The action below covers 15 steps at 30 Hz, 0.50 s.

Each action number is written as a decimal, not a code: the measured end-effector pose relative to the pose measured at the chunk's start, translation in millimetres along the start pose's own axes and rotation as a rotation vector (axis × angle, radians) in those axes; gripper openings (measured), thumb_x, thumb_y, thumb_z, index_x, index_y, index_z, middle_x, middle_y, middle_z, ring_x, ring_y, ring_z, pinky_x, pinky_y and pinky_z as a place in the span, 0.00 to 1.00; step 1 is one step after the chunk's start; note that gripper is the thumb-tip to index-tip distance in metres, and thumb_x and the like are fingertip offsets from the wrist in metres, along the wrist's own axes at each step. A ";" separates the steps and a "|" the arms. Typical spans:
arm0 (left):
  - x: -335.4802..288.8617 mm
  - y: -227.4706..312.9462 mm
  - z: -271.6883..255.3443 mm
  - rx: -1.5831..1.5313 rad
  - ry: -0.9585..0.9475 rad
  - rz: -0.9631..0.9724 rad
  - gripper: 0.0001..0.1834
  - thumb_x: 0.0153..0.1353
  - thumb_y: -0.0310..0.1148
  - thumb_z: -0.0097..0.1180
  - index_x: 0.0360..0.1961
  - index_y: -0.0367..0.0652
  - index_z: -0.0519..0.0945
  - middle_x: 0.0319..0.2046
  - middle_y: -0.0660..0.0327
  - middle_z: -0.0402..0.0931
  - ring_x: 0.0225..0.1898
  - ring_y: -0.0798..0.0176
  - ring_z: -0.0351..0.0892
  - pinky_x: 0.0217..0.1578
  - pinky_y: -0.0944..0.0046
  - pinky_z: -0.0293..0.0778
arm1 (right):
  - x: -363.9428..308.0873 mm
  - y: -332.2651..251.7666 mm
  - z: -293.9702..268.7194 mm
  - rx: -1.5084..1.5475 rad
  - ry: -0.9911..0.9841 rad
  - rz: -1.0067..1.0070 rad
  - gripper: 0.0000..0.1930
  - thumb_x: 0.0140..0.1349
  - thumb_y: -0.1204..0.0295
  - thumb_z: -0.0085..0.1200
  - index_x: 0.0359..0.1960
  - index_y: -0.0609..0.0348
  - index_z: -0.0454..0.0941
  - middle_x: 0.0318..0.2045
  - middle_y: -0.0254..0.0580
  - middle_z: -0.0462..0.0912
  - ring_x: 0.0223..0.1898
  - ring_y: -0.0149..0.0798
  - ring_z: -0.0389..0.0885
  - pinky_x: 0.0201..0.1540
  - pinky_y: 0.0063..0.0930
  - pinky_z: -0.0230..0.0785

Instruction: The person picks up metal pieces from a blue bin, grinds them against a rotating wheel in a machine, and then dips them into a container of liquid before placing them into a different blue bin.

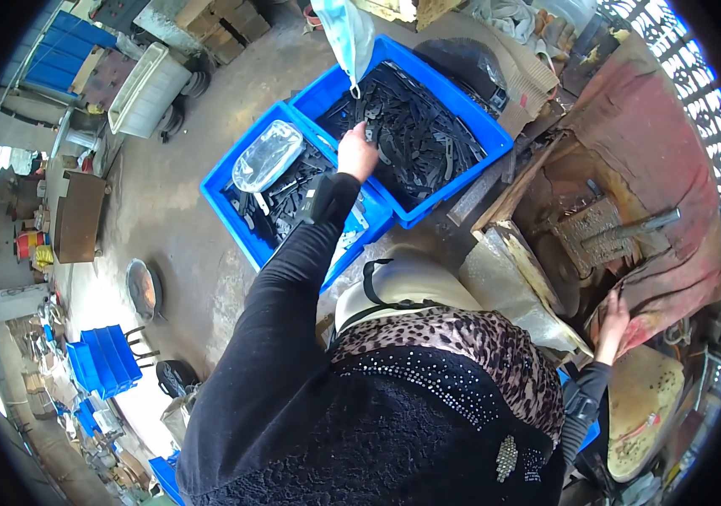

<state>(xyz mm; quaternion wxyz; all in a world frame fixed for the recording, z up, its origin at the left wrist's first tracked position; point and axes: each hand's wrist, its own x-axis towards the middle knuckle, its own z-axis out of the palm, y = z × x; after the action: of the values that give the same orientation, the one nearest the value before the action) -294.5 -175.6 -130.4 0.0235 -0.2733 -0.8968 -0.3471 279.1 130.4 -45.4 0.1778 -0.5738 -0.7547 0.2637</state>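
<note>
My left hand [357,155] reaches over the near left side of the larger blue crate [453,80], which is full of flat, dark, narrow strips [419,139]. Its fingers are drawn together at the strips; what they pinch, if anything, is too small to make out. My right hand [612,325] is at the lower edge of a red cloth [664,152], beside a wooden-framed machine housing [538,270]. Its fingers are close together, with a small dark shape at the tips that I cannot identify.
A smaller blue crate [234,232] with more dark pieces and a clear plastic tub [268,157] adjoins the larger one. A light blue face mask [348,38] hangs over the crate's far edge. A metal bar [643,226] juts inside the housing. Left stand a round pan [143,288] and blue bins [106,361].
</note>
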 end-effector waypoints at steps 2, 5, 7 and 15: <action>12.0 7.2 28.1 0.114 -0.064 -0.125 0.30 0.51 0.25 0.54 0.58 0.28 0.66 0.46 0.39 0.75 0.44 0.37 0.78 0.46 0.47 0.75 | -24.4 9.8 17.9 0.141 0.077 -0.045 0.20 0.69 0.57 0.53 0.41 0.67 0.79 0.23 0.31 0.70 0.27 0.28 0.63 0.31 0.25 0.59; 15.9 18.1 74.0 0.285 -0.109 -0.459 0.34 0.59 0.27 0.52 0.67 0.37 0.57 0.51 0.48 0.71 0.47 0.42 0.78 0.46 0.46 0.76 | -37.0 11.4 23.6 0.111 0.089 -0.002 0.18 0.69 0.58 0.52 0.41 0.65 0.79 0.21 0.30 0.70 0.26 0.27 0.64 0.29 0.27 0.59; 15.7 20.3 98.9 0.466 -0.086 -0.628 0.31 0.64 0.28 0.49 0.68 0.43 0.57 0.49 0.52 0.73 0.47 0.46 0.80 0.47 0.49 0.77 | -38.5 8.2 25.0 0.033 0.086 0.041 0.18 0.69 0.59 0.51 0.41 0.64 0.79 0.22 0.35 0.72 0.26 0.30 0.66 0.30 0.28 0.61; 33.9 -1.9 82.2 0.615 -0.574 -0.223 0.17 0.56 0.29 0.54 0.47 0.39 0.78 0.46 0.48 0.80 0.44 0.52 0.82 0.38 0.55 0.78 | -43.6 -5.9 28.2 -0.065 0.109 0.054 0.16 0.69 0.61 0.50 0.42 0.64 0.79 0.26 0.47 0.79 0.28 0.36 0.73 0.35 0.31 0.67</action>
<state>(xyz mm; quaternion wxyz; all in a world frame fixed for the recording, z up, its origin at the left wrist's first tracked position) -312.0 -108.4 -186.0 -0.1841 -0.2406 -0.9527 0.0257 270.6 81.9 -62.8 0.1927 -0.6129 -0.7363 0.2121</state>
